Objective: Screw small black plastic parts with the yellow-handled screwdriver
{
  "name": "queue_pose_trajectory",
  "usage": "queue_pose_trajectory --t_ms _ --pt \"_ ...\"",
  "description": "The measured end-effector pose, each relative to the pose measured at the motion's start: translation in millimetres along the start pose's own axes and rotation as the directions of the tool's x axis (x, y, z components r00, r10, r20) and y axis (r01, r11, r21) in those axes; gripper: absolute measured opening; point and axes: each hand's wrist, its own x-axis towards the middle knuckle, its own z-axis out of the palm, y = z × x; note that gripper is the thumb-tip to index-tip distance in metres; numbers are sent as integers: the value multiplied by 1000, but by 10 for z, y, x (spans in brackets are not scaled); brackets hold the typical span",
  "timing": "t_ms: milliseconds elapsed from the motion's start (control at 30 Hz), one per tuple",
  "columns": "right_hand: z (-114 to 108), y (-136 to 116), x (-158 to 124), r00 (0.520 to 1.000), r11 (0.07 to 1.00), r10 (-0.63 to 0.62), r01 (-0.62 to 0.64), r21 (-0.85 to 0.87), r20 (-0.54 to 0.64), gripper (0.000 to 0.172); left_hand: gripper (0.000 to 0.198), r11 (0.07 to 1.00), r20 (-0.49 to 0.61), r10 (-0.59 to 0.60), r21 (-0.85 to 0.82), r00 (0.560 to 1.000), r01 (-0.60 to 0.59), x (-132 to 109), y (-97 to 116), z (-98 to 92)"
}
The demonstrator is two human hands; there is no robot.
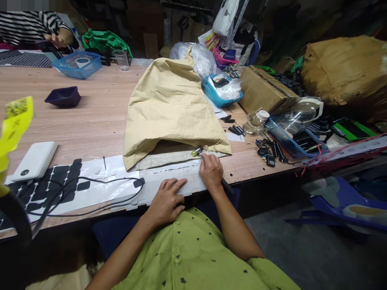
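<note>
- Work looks underway, not finished: right hand (211, 173) grips a dark-handled tool (200, 154), tip on the white strip (169, 176) at the table's (99, 117) near edge.
- Left hand (166, 201), fingers spread flat, presses the strip at the right hand's 8 o'clock.

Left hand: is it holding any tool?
No, the left hand lies flat and open on the white strip; the right hand grips the thin tool.

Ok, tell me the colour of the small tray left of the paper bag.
The small tray is dark navy blue; the head view shows it best.
</note>
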Motion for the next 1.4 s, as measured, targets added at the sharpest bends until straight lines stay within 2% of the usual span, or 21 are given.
queue_pose_trajectory --t_ms 1400 --pt "-3 0 -8 1000 1000 5 -5 2 23 34 5 1000 4 -10 -28 1000 10 -10 -1 -6"
